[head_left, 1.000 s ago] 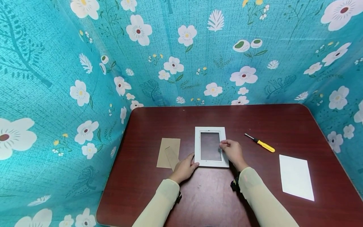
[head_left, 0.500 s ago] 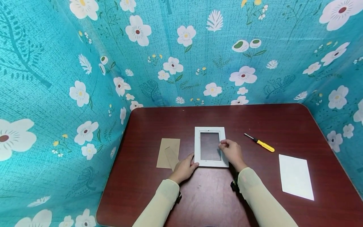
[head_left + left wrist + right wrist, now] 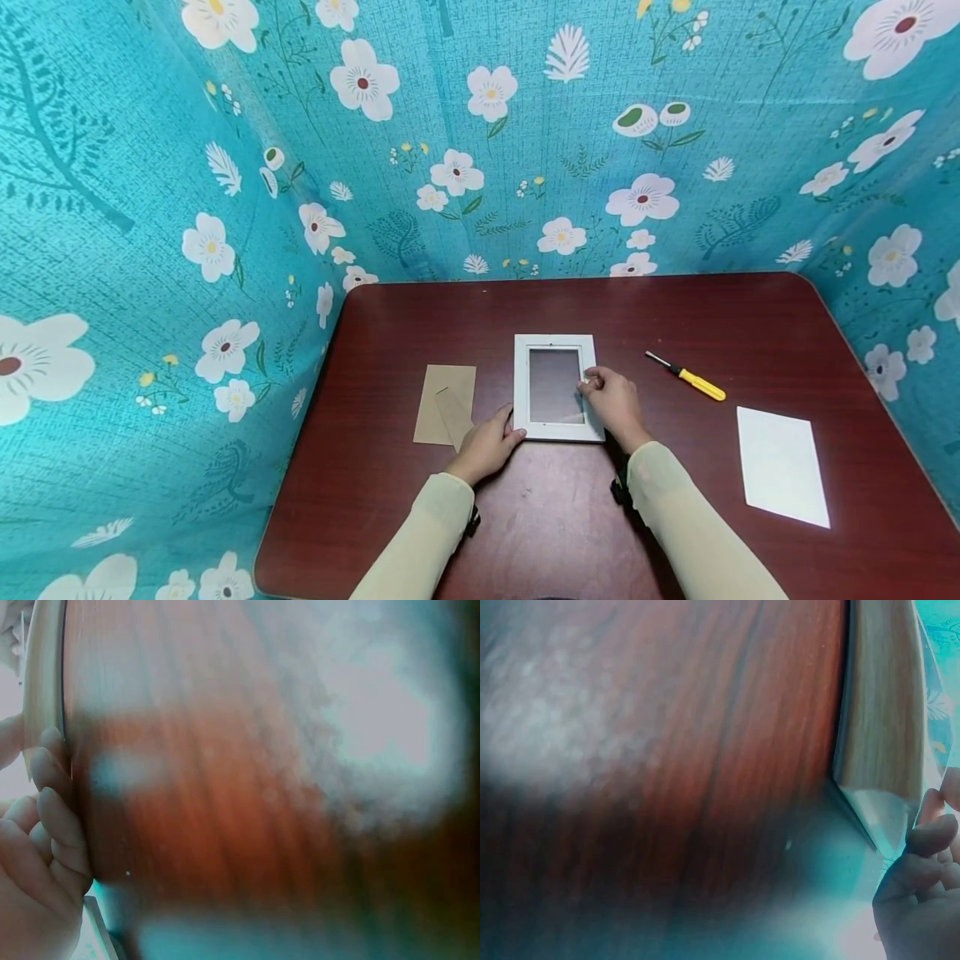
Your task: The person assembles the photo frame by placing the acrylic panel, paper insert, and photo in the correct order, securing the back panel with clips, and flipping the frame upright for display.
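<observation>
A white picture frame (image 3: 522,375) lies on the table with its window turned up. My left hand (image 3: 486,444) grips its near left corner, thumb on top and fingers along the side. In the left wrist view, curled fingers (image 3: 52,776) sit against the frame's edge. At the window's right side my right hand (image 3: 615,404) pinches the edge of a clear pane (image 3: 555,379). The right wrist view shows this clear sheet (image 3: 934,701) rising at a slant above the frame's side (image 3: 885,697), between thumb and fingertips.
A brown backing board (image 3: 432,408) with a stand leg lies left, partly behind the left hand. On the right are a yellow-handled screwdriver (image 3: 701,384) and a white sheet of paper (image 3: 783,467). The dark red table (image 3: 420,321) meets a flowered blue curtain (image 3: 487,192) behind.
The right fingers have shifted very slightly, and a bright streak now shows at the lower right of the pane. The left hand and the frame stay in place.
</observation>
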Demonstrator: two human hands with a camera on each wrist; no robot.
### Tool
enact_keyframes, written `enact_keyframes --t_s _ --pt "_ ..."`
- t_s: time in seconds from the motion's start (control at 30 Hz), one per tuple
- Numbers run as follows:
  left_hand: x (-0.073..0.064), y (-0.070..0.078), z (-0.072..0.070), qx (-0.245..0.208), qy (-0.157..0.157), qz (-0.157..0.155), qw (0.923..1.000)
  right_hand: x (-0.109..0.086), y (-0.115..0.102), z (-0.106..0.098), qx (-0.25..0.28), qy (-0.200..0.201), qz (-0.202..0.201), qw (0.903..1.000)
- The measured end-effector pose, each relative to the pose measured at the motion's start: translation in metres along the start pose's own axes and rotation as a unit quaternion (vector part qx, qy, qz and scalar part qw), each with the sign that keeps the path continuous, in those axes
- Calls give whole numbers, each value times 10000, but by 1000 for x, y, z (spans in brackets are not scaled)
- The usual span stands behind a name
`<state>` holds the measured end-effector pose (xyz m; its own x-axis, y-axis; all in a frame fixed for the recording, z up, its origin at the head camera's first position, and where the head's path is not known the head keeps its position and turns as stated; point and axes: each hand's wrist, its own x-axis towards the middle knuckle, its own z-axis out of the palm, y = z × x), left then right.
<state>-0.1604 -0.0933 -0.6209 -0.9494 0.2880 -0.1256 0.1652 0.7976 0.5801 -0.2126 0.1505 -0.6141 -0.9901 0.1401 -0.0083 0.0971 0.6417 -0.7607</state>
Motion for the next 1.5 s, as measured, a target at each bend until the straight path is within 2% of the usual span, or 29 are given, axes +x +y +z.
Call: enact_keyframes --t_s 0.67,1.13,1.5 --pt "-1 1 -1 -7 4 -2 10000 -1 -2 2 -268 147 185 9994" --pt "-2 2 -1 8 5 -85 10000 -2 0 2 -470 204 -126 9986" --pt "-2 1 -1 22 13 -58 10000 0 3 3 -408 197 -100 9989"
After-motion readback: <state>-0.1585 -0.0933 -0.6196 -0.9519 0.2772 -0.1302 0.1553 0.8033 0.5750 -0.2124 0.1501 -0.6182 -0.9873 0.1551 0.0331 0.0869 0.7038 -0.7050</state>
